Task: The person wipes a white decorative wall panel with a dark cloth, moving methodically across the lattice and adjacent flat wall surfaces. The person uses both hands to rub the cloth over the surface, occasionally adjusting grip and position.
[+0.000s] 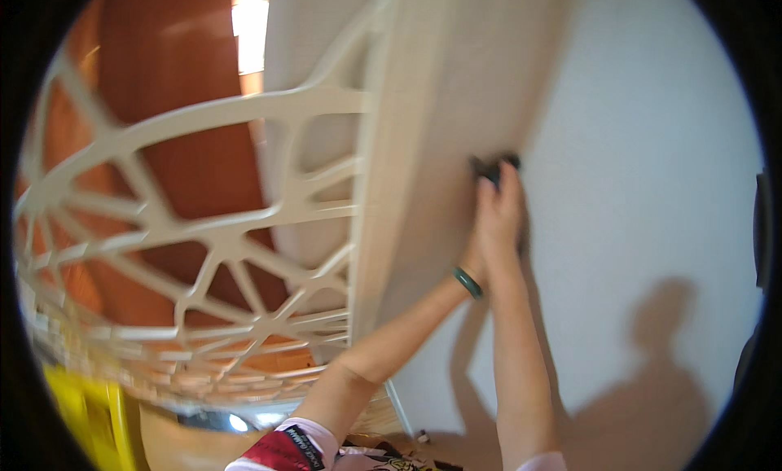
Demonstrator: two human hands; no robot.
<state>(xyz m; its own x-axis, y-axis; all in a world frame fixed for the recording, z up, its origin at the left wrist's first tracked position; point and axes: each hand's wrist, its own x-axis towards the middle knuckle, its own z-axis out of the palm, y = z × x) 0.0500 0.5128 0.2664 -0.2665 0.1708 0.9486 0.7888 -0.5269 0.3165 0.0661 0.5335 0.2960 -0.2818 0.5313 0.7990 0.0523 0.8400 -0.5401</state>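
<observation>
Both my arms stretch up along a pale wall (629, 184), and my hands meet at a small black object (490, 169) against it. The object is blurred, so its kind is unclear. My right hand (501, 227) lies in front, with its fingers closed around the object's lower part. My left hand (474, 258) comes in from the left, pressed close against the right one and largely covered by it; its fingers cannot be made out. A dark green bangle (468, 282) circles my left wrist.
A cream openwork lattice panel (226, 233) curves across the left, joined to an upright cream post (391, 184). Behind it are a reddish-brown surface (171, 56) and a bright opening (252, 28). Something yellow (85, 410) stands low at left. My shadow falls on the wall.
</observation>
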